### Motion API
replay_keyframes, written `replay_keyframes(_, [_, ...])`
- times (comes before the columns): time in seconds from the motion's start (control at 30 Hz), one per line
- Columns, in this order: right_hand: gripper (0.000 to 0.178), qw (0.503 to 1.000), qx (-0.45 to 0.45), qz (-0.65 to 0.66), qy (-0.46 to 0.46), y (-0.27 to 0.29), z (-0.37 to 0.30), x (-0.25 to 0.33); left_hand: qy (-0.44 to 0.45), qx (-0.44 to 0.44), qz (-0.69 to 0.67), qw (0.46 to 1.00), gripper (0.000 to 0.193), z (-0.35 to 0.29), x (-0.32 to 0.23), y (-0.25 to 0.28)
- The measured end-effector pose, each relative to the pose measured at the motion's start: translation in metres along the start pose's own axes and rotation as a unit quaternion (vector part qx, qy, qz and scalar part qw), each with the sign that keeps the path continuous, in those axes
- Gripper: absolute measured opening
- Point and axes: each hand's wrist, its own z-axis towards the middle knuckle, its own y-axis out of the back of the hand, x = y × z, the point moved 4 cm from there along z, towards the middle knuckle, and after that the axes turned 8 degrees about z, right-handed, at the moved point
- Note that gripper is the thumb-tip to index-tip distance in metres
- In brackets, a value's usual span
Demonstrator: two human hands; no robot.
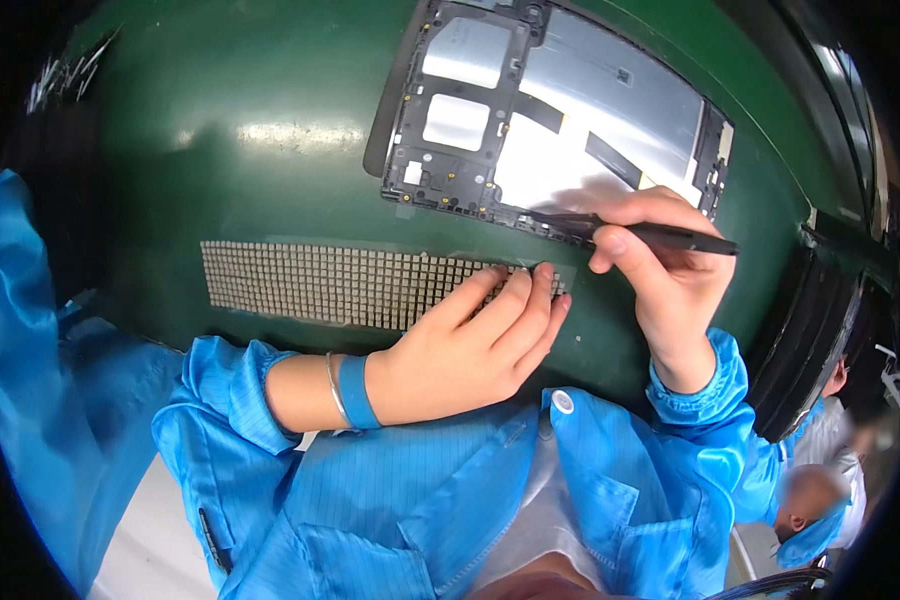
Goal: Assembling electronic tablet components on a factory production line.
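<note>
In my right hand (660, 260) I grip black tweezers (670, 236) between thumb and fingers. Their tip reaches the near edge of a flat tablet housing (500, 180), which has a black frame and a shiny silver plate. My left hand (480, 335) lies with fingers stretched out over the right end of a sheet of small grey square pads (310, 280), set in rows. The fingertips touch the sheet near its right edge. Whether the tweezers hold a pad at their tip is too small to tell.
The green work surface (270, 190) carries both the sheet and the housing. A dark belt-like edge (810, 320) runs along the right. Other people in blue clothing, one person (815, 500) at lower right and a blue sleeve (60, 420) at left, are nearby.
</note>
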Motion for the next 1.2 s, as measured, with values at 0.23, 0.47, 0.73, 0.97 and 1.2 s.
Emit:
replay_keyframes(0.23, [0.017,0.998,0.022,-0.058,0.028,0.0,0.003,-0.003,-0.004,-0.004,0.009,1.0,0.031,0.002,0.004,0.002])
replay_keyframes(0.47, [0.019,0.992,0.028,-0.111,0.045,-0.001,0.0,-0.004,0.001,-0.004,-0.004,1.0,0.031,0.002,0.002,0.003])
replay_keyframes(0.73, [0.023,0.965,0.075,-0.209,0.14,0.015,-0.03,0.013,0.004,0.01,-0.025,1.0,0.037,0.0,0.004,0.005])
replay_keyframes(0.97, [0.019,0.993,-0.011,-0.113,-0.018,0.03,-0.056,-0.016,-0.009,0.024,-0.028,0.999,0.041,0.004,0.004,0.003])
replay_keyframes(1.2, [0.019,0.988,0.002,-0.155,-0.005,0.031,-0.052,-0.015,-0.01,0.037,-0.015,0.999,0.041,0.005,0.003,0.003])
